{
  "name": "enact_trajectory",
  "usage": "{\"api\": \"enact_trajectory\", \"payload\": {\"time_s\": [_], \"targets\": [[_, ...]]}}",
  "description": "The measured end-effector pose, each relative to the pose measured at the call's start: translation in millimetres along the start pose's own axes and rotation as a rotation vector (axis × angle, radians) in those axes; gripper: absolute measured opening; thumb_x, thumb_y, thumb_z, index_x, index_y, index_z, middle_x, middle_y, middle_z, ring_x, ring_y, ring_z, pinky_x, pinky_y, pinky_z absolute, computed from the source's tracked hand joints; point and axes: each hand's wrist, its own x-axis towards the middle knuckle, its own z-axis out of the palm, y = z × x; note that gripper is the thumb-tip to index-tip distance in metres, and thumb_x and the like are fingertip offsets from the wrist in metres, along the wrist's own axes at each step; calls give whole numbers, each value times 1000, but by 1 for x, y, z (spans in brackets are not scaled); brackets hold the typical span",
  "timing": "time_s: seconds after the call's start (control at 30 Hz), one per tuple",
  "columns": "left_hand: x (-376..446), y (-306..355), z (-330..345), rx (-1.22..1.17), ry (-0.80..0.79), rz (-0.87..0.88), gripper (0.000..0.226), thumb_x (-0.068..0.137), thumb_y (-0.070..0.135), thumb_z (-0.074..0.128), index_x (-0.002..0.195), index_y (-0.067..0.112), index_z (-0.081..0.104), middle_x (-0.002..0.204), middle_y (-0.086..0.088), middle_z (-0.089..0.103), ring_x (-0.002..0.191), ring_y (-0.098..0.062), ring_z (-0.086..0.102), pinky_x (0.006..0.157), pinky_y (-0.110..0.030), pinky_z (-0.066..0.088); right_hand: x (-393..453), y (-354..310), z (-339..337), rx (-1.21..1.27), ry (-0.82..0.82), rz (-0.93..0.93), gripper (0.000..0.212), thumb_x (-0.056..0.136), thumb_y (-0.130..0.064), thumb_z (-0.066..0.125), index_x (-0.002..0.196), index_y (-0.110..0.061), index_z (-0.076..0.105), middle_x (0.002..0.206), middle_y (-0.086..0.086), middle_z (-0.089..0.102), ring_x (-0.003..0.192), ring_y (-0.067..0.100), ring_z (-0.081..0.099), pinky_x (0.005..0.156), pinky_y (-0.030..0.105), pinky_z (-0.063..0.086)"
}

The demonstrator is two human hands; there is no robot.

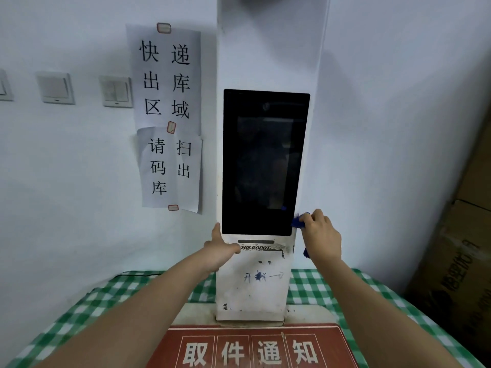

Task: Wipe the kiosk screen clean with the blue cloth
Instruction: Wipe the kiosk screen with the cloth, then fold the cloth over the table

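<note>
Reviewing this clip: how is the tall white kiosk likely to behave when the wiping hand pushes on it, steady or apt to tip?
The tall white kiosk looks narrow for its height, so it may rock under a sideways push. The left hand braces its lower front, probably steadying it. The right hand presses the crumpled blue cloth low at the screen's corner, so leverage seems small.

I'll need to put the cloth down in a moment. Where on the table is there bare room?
Bare checked tablecloth shows left of the kiosk base, under the left forearm, and right of it, toward the cardboard boxes. The middle is crowded: the red sign sits directly before the base. The right hand holds the blue cloth.
</note>
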Motion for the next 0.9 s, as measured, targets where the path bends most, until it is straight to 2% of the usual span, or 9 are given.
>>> {"api": "enact_trajectory", "payload": {"time_s": [0.1,0.17,0.23,0.3,0.47,0.57,0.7,0.83,0.9], "targets": [[-15,-2,8,-6,-21,-29,82,88,27,51,151,33,-2,145,-9,35,108,-22,48,78,-28,47,-12,5,-3,146,-31,133,27,92,-20,57,119,-18,56,111,4,49,90,21,54,58,30,45],[-27,-1,14,-13,-84,-51,70,89,26,49,150,27,14,144,-10,37,122,-26,46,96,-33,45,-20,4,-8,356,-65,209,25,96,-31,51,117,-20,57,112,3,50,86,20,56,63,31,46],[-44,3,24,-5,-163,-39,39,92,22,45,131,22,44,134,-7,43,119,-23,48,94,-30,40,-28,0,-13,587,-112,280,25,94,-36,54,114,-22,57,113,2,50,83,20,56,68,32,46],[-55,10,35,-12,-177,-19,16,94,20,42,107,22,50,119,-5,49,105,-20,52,89,-30,39,-33,-9,-18,803,-141,322,19,92,-36,56,107,-25,59,113,2,55,86,20,58,71,34,48],[-64,24,65,-195,-130,29,52,95,41,42,142,20,34,125,-4,52,106,-19,54,89,-30,41,-48,-29,-36,1040,-105,231,12,95,-22,50,95,-27,61,106,1,61,90,16,58,77,34,50],[-67,28,70,-291,-142,62,50,94,44,46,138,20,39,129,-5,57,112,-21,56,89,-31,43,-56,-37,-46,1105,-115,158,20,92,-13,54,93,-32,61,104,-4,59,91,15,59,82,38,54],[-79,27,68,-467,-91,71,38,93,30,55,127,12,49,118,-12,64,100,-24,62,75,-26,51,-70,-40,-65,1234,-178,124,22,91,-8,55,97,-29,52,99,-5,57,89,19,59,73,31,54],[-91,17,62,-574,-109,83,20,94,24,55,111,14,57,103,-8,67,97,-26,63,75,-31,53,-92,-37,-83,1375,-298,231,21,94,-10,54,106,-19,39,108,6,55,89,19,60,67,31,55],[-99,11,60,-556,-161,79,20,94,20,56,111,11,57,108,-11,66,98,-27,62,72,-31,54,-105,-37,-86,1341,-312,299,19,95,-10,53,105,-16,38,106,7,55,89,21,59,68,33,55]]}}
